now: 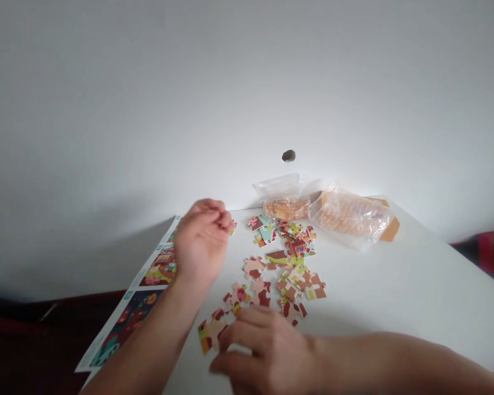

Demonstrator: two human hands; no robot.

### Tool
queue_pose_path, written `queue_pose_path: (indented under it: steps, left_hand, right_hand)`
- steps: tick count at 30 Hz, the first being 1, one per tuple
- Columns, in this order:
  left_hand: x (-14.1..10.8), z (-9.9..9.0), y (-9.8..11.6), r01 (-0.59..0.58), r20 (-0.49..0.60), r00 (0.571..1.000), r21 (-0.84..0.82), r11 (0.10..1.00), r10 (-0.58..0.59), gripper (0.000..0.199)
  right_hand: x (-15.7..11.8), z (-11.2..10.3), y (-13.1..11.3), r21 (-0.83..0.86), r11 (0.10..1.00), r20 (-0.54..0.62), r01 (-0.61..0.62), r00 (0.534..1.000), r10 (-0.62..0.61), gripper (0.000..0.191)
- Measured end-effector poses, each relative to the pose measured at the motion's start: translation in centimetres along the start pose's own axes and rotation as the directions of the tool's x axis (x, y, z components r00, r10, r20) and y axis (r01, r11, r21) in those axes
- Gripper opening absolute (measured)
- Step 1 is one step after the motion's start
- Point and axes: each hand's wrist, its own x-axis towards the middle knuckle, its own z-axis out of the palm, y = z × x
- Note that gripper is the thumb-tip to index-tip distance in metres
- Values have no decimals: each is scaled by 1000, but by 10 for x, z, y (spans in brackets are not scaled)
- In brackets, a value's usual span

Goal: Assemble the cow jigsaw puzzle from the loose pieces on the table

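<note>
My left hand (pixel 201 236) is raised over the left part of the white table, its fingers curled together; whether anything is between them is hidden. Low in the view, my right hand (pixel 263 348) has its fingers apart and bent over a joined group of cow-patterned puzzle pieces (pixel 214 329). Just beyond it lie more brown and cream pieces (pixel 254 267). A heap of loose colourful pieces (pixel 298 238) sits farther back, and green and brown pieces (pixel 298 280) lie nearer, right of the middle.
A printed picture sheet (pixel 158 269) lies along the left table edge, partly under my left forearm. Two clear plastic bags, one with orange pieces (pixel 286 209) and one larger (pixel 354 216), rest at the back by the white wall. The table (pixel 395 285) extends right.
</note>
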Motion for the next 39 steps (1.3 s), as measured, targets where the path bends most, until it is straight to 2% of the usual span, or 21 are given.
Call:
queue_pose_path:
  steps: [1, 2, 4, 6, 7, 9, 12, 16, 18, 21, 26, 29, 30, 32, 34, 36, 39]
  left_hand:
    - [-3, -6, -18, -5, 17, 1000, 172, 985, 2, 6]
    - [-7, -14, -35, -24, 48, 999, 365, 931, 7, 7]
    - [-15, -32, -63, -132, 193, 981, 678, 723, -1, 12]
    - [-23, -49, -77, -299, 340, 940, 818, 492, 6, 15]
    - [-26, -57, -80, -344, 382, 924, 847, 405, -13, 15]
    - [-31, -69, -79, -395, 440, 892, 870, 296, -102, 13]
    - [-36, -82, -74, -420, 497, 816, 861, 286, -296, 12]
    - [-37, -96, -71, -437, 517, 716, 856, 276, -469, 30]
    - [-36, -102, -72, -445, 515, 699, 857, 261, -497, 34]
    - [-34, -106, -73, -444, 527, 669, 849, 286, -525, 39]
    - [-33, -105, -73, -444, 561, 600, 826, 347, -570, 34]
    - [-34, -103, -70, -435, 572, 573, 819, 374, -587, 38]
    - [-35, -103, -69, -432, 572, 568, 819, 378, -592, 42]
    - [-36, -103, -67, -430, 570, 561, 820, 377, -600, 51]
    - [-37, -104, -66, -432, 562, 567, 825, 363, -602, 55]
    - [-36, -105, -67, -417, 513, 602, 855, 307, -611, 59]
    - [-35, -106, -69, -351, 355, 684, 926, 139, -638, 61]
  right_hand:
    - [-8, -4, 12, -44, 992, 2, -120, 993, 120, 21]
    - [-17, -9, 23, -96, 966, 10, -242, 970, 244, 27]
    - [-34, -16, 40, -194, 884, 53, -425, 896, 442, 50]
    - [-48, -20, 51, -238, 818, 73, -524, 830, 553, 66]
    - [-52, -20, 56, -250, 795, 79, -552, 807, 585, 72]
    - [-56, -17, 65, -263, 772, 81, -579, 784, 616, 73]
    - [-55, -9, 79, -263, 756, 48, -599, 775, 631, 58]
    - [-52, -1, 94, -246, 742, -9, -623, 767, 641, 41]
    - [-53, 1, 98, -237, 744, -37, -625, 771, 635, 36]
    - [-55, 4, 104, -227, 751, -67, -620, 779, 623, 29]
    - [-53, 12, 116, -260, 742, -109, -618, 783, 613, 22]
    - [-52, 9, 118, -259, 748, -128, -611, 789, 601, 19]
    - [-51, 6, 117, -243, 770, -123, -590, 806, 578, 18]
    - [-52, -5, 112, -188, 849, -64, -493, 869, 491, 21]
    - [-54, -15, 106, -123, 924, 53, -363, 927, 371, 38]
    - [-56, -20, 103, -103, 945, 139, -311, 936, 323, 55]
    - [-57, -16, 108, -159, 910, 126, -383, 906, 404, 58]
